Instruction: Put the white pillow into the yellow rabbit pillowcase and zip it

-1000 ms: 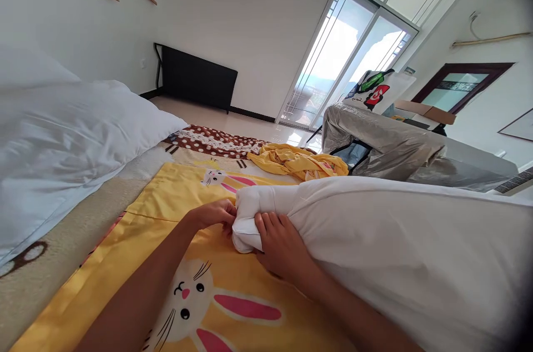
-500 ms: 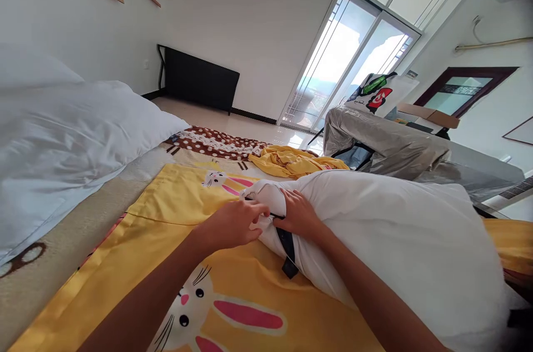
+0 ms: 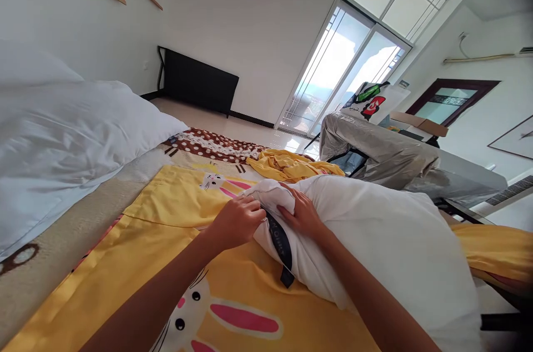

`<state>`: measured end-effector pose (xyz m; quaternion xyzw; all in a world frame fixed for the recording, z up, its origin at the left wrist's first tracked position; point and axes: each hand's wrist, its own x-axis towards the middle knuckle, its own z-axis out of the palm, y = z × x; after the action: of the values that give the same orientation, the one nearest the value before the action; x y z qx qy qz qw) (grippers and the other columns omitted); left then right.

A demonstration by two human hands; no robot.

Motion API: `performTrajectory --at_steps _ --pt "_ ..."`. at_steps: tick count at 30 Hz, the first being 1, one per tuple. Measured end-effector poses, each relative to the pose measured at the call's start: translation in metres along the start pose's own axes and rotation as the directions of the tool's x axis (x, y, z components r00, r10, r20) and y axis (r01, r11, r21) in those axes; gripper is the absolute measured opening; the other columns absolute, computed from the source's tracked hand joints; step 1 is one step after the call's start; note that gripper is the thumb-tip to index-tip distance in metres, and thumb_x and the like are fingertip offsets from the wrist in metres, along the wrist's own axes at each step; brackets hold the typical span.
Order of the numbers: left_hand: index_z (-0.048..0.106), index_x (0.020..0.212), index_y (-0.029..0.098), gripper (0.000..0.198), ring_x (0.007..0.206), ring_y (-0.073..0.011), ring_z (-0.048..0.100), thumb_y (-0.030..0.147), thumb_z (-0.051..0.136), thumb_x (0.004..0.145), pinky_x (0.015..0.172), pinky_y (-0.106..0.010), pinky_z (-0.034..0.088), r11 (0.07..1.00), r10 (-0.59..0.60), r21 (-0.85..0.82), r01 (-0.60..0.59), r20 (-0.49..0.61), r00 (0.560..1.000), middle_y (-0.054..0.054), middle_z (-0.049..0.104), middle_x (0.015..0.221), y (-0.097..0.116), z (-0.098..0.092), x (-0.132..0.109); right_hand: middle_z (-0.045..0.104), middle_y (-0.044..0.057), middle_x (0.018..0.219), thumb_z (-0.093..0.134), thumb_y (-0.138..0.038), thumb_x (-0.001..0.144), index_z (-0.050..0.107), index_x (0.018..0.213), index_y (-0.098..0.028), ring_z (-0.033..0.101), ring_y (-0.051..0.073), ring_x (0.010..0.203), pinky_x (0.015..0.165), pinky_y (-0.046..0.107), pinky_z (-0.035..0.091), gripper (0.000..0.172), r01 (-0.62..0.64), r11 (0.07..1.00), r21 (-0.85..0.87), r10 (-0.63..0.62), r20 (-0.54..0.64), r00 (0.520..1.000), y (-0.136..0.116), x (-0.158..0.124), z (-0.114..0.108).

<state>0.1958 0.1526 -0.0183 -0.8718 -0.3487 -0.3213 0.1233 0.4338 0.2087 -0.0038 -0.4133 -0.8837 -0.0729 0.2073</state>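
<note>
Pillow (image 3: 387, 246) runs lengthwise from frame centre to lower right, its end pinched in left grip (image 3: 239, 223) and right grip (image 3: 307, 214), the right nearer the bulk.

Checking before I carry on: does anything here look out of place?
Two things: a dark strip pokes out at the bunched end of the white pillow on the right, looking loose; beyond, a yellow cloth lies in a crumpled heap, while the rabbit-print cloth is mostly spread flat.
</note>
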Motion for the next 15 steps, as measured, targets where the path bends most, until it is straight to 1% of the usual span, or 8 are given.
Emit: performTrajectory --at_steps 2,4,6,8,10,11,13,15 --pt "0.056 0.074 0.018 0.019 0.083 -0.0184 0.055 0.020 0.046 0.090 0.072 -0.032 0.041 0.996 0.070 0.063 -0.066 -0.076 0.995 -0.005 0.061 0.087 0.004 -0.001 0.000 0.061 0.010 0.109 0.049 -0.031 0.088 0.032 0.144 -0.019 0.057 0.024 0.099 0.087 0.038 0.045 0.060 0.032 0.995 -0.095 -0.036 -0.042 0.998 -0.006 -0.004 0.004" --pt "0.057 0.077 0.018 0.015 0.099 -0.0210 0.054 0.017 0.047 0.089 0.082 -0.035 0.040 0.988 0.116 0.122 -0.097 -0.157 0.981 -0.007 0.061 0.106 0.008 0.000 -0.002 0.061 0.009 0.100 0.049 -0.027 0.087 0.034 0.144 -0.019 0.057 0.023 0.091 0.083 0.036 0.045 0.060 0.041 0.980 -0.192 -0.057 -0.075 0.996 -0.013 -0.009 0.010" --pt "0.058 0.079 0.018 0.015 0.117 -0.0227 0.046 0.014 0.046 0.088 0.094 -0.039 0.035 0.981 0.151 0.155 -0.120 -0.211 0.966 -0.006 0.056 0.126 0.010 0.003 -0.003 0.059 0.008 0.094 0.048 -0.024 0.087 0.038 0.142 -0.018 0.056 0.023 0.086 0.080 0.035 0.044 0.057 0.042 0.960 -0.275 -0.070 -0.092 0.993 -0.019 -0.012 0.014" --pt "0.058 0.080 0.019 0.018 0.128 -0.0230 0.038 0.014 0.043 0.090 0.100 -0.042 0.029 0.977 0.166 0.167 -0.130 -0.221 0.961 -0.005 0.050 0.136 0.011 0.005 -0.004 0.058 0.008 0.090 0.047 -0.021 0.086 0.042 0.140 -0.018 0.054 0.022 0.083 0.077 0.034 0.043 0.054 0.053 0.939 -0.341 -0.085 -0.081 0.993 -0.024 -0.015 0.017" --pt "0.058 0.082 0.019 0.020 0.131 -0.0233 0.037 0.013 0.041 0.091 0.100 -0.044 0.028 0.980 0.151 0.161 -0.118 -0.214 0.965 -0.006 0.051 0.136 0.012 0.008 -0.005 0.057 0.008 0.090 0.048 -0.019 0.084 0.044 0.139 -0.018 0.053 0.022 0.083 0.075 0.034 0.041 0.055 0.075 0.925 -0.373 -0.102 -0.054 0.993 -0.029 -0.016 0.016" --pt "0.058 0.083 0.019 0.020 0.128 -0.0231 0.040 0.013 0.041 0.091 0.100 -0.043 0.029 0.982 0.140 0.153 -0.110 -0.209 0.968 -0.007 0.055 0.131 0.011 0.010 -0.005 0.057 0.008 0.090 0.050 -0.019 0.083 0.042 0.141 -0.018 0.053 0.023 0.084 0.076 0.034 0.040 0.058 0.089 0.925 -0.369 -0.110 -0.034 0.993 -0.032 -0.016 0.015" --pt "0.058 0.085 0.018 0.019 0.115 -0.0206 0.051 0.010 0.041 0.090 0.099 -0.041 0.031 0.987 0.119 0.129 -0.094 -0.203 0.972 -0.007 0.062 0.115 0.011 0.012 -0.005 0.057 0.008 0.094 0.051 -0.023 0.082 0.032 0.146 -0.016 0.052 0.023 0.087 0.078 0.034 0.040 0.067 0.124 0.939 -0.321 -0.125 0.015 0.992 -0.037 -0.017 0.011" --pt "0.057 0.084 0.018 0.019 0.099 -0.0178 0.056 0.008 0.041 0.088 0.096 -0.038 0.033 0.992 0.099 0.101 -0.080 -0.193 0.976 -0.005 0.064 0.102 0.010 0.015 -0.004 0.057 0.009 0.099 0.050 -0.030 0.085 0.021 0.149 -0.015 0.051 0.023 0.090 0.081 0.036 0.040 0.072 0.156 0.957 -0.246 -0.145 0.064 0.987 -0.042 -0.020 0.005"
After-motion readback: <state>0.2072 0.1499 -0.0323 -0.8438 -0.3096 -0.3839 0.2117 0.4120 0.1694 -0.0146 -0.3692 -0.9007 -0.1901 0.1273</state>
